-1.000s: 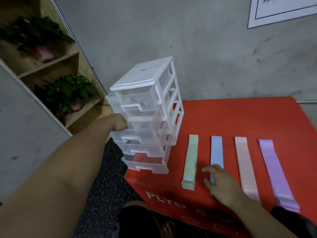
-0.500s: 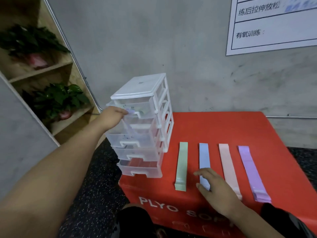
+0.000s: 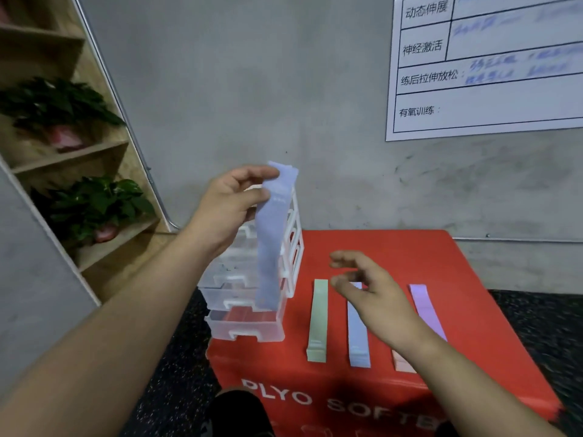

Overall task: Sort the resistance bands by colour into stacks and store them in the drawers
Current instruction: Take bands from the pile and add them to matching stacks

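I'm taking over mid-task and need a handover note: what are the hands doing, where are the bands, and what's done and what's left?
Left hand: pinches a blue band that hangs in front of the drawers.
Right hand: open, holds nothing, above the blue stack.
Bands: green stack, blue stack, pink stack and purple stack lie in a row on the red box.
Done: four colour stacks.
Left: probably add the held band to the blue stack, then store all stacks in the drawers.

One head cam, wide-angle, fwd & down onto red box (image 3: 473, 279), close.
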